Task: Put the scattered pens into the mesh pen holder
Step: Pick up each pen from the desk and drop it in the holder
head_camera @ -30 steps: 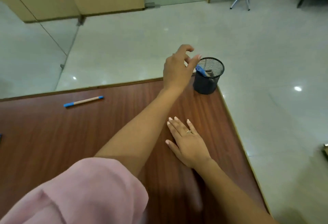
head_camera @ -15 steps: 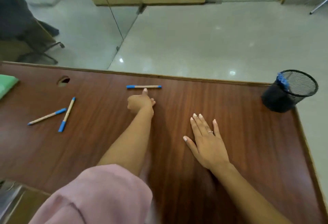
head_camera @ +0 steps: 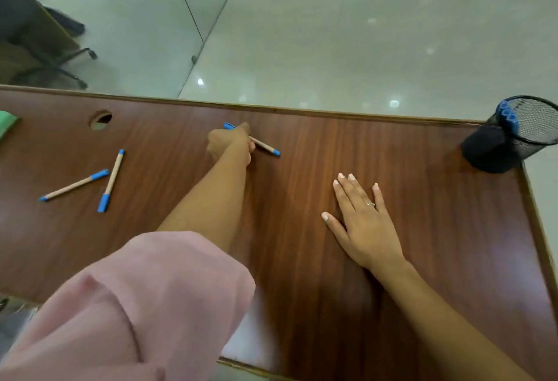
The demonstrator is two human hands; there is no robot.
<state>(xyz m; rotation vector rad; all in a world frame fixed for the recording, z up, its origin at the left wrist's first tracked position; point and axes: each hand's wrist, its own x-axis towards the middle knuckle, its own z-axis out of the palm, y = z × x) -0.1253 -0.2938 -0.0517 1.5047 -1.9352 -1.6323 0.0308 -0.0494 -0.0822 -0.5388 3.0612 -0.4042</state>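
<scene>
At the far left, a green thing [head_camera: 7, 125] sits at the desk [head_camera: 302, 260] edge. Two pens lie loose and almost touching in a V — one slanted [head_camera: 74, 185], one more upright [head_camera: 111, 180]. Beyond them is a round cable hole [head_camera: 100, 119].

At centre, near the far edge, my left hand [head_camera: 231, 145] has its grip curled closed around a third pen [head_camera: 262, 146]; blue ends show on both sides of my fingers. I judge it best to pinch near the middle so it stays level, then lift clear before swinging right.

My right hand [head_camera: 363, 223] lies flat with fingers spread, holding nothing, right on that path — I should carry over it.

At the far right corner stands the mesh pen holder [head_camera: 510, 136], blue caps already inside. It sits close to two edges, so I should lower the pen in gently without nudging the holder.
</scene>
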